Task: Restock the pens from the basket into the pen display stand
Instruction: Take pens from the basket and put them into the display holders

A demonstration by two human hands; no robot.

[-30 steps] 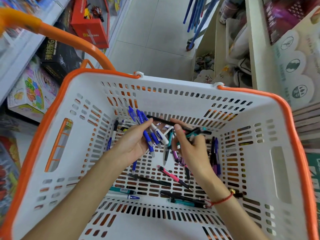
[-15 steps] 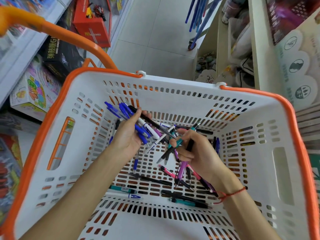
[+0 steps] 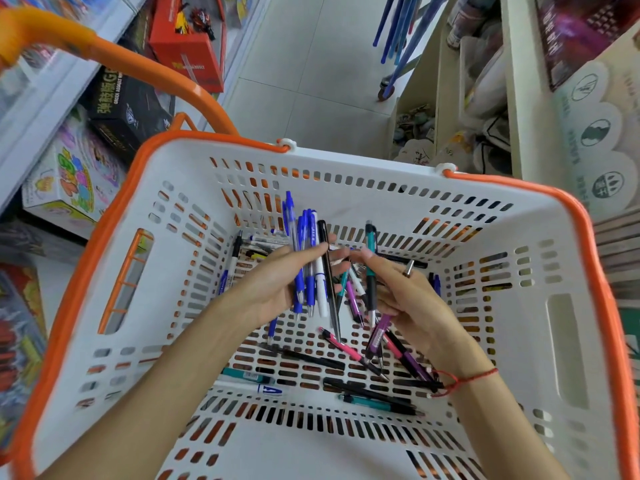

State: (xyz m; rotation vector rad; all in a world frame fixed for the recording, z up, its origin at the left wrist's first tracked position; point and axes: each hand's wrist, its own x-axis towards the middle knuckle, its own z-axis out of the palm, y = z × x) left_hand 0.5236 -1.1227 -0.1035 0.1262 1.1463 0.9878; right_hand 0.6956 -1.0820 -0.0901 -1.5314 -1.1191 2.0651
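Note:
A white basket (image 3: 408,188) with an orange rim fills the view, and both my hands are inside it. My left hand (image 3: 273,285) grips a bunch of pens (image 3: 310,271), mostly blue, with one white and one black, standing nearly upright. My right hand (image 3: 405,296) grips several more pens (image 3: 372,271), among them a teal-and-black one and purple ones. Loose pens (image 3: 332,362) lie across the slotted basket floor: pink, black, teal and white ones. The pen display stand is out of view.
The orange basket handle (image 3: 145,64) arcs up at the left. Toy boxes (image 3: 69,181) and a red box (image 3: 187,53) fill shelves on the left. A cream shelf unit (image 3: 512,98) stands at the right. Pale floor tiles (image 3: 311,81) lie beyond the basket.
Both hands have lifted and turned their bunches more upright. The left hand's blue pens swung from pointing up-left to nearly vertical, and the hands have drawn close together.

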